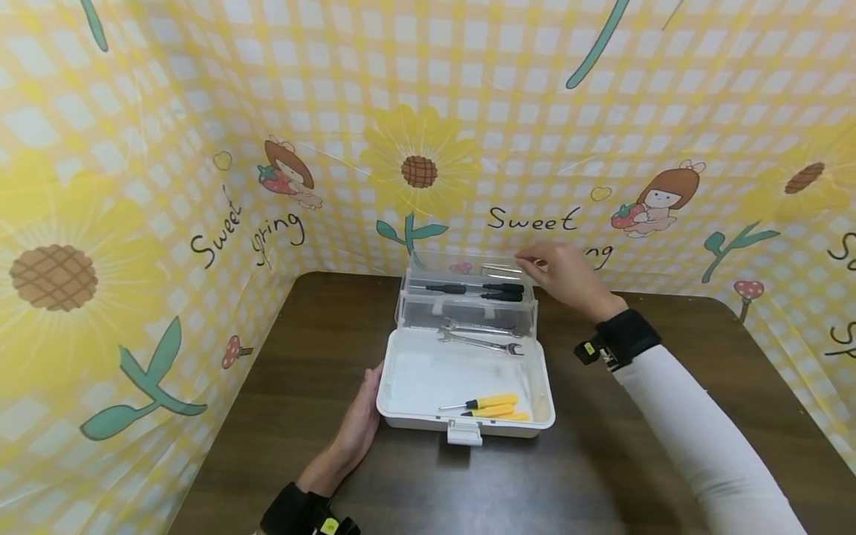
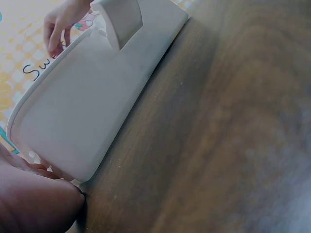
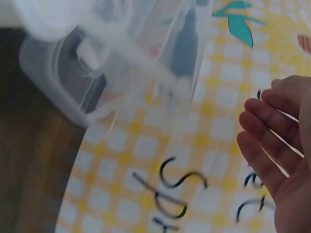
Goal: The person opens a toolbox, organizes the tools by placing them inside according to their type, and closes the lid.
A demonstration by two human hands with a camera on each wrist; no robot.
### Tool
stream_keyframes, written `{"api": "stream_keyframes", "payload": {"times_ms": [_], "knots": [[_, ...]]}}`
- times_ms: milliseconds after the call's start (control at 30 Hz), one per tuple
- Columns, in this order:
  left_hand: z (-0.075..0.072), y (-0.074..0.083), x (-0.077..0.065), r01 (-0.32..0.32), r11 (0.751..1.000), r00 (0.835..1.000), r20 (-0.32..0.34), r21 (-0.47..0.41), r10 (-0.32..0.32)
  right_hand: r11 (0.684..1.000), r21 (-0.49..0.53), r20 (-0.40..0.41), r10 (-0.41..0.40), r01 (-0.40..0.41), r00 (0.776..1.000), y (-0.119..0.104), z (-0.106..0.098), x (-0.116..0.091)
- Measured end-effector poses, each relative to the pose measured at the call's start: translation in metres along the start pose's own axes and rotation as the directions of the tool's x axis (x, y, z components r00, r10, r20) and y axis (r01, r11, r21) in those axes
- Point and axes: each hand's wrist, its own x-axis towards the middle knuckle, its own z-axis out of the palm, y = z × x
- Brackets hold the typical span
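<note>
A white toolbox [image 1: 461,371] stands opened on the table, its front latch [image 1: 464,432] hanging down. Against its left wall rests my left hand [image 1: 360,410], seen at the box's front corner in the left wrist view. My right hand [image 1: 565,273] hovers beside the back right of the clear tiered trays [image 1: 416,312]. Its fingers [image 3: 265,128] are loosely bent, with nothing seen between them. Black-handled tools [image 1: 503,291] lie in a clear tray. Silver wrenches [image 1: 478,342] lie at the back of the box, and several yellow-handled screwdrivers [image 1: 495,405] near its front.
Thin metal pieces [image 1: 501,272] show in the rearmost clear tray. The dark wooden table [image 1: 301,349] ends at a patterned yellow checked cloth [image 1: 348,148] behind and at the sides.
</note>
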Motion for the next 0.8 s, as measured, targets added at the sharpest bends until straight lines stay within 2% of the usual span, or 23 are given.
{"api": "stream_keyframes", "payload": {"times_ms": [100, 200, 333, 433, 533, 633, 800], "knots": [[0.000, 0.000, -0.001, -0.001, 1.000, 1.000, -0.001, 0.000, 0.001, 0.998, 0.036, -0.052, 0.058, -0.056, 0.997, 0.012, -0.002, -0.009], [0.000, 0.000, 0.000, 0.005, 1.000, 1.000, -0.002, -0.001, -0.005, 0.987, 0.081, -0.063, 0.143, -0.138, 0.988, 0.026, -0.001, -0.019], [0.000, -0.001, 0.000, 0.003, 1.000, 1.000, -0.004, -0.013, -0.003, 0.950, 0.155, -0.032, 0.278, -0.270, 0.960, 0.046, 0.007, -0.032], [-0.001, 0.000, 0.001, -0.008, 1.000, 1.000, -0.005, -0.020, 0.008, 0.906, 0.223, 0.022, 0.364, -0.360, 0.931, 0.058, 0.018, -0.041], [-0.001, -0.001, 0.001, -0.009, 1.000, 1.000, -0.004, -0.023, 0.009, 0.822, 0.331, 0.128, 0.446, -0.462, 0.886, 0.068, 0.031, -0.049], [-0.001, -0.002, 0.001, -0.010, 1.000, 1.000, 0.000, -0.024, 0.010, 0.705, 0.459, 0.228, 0.494, -0.540, 0.839, 0.074, 0.043, -0.055], [0.001, -0.001, 0.000, -0.012, 0.999, 1.000, -0.005, -0.031, 0.012, 0.515, 0.628, 0.313, 0.519, -0.584, 0.795, 0.080, 0.060, -0.058]]}}
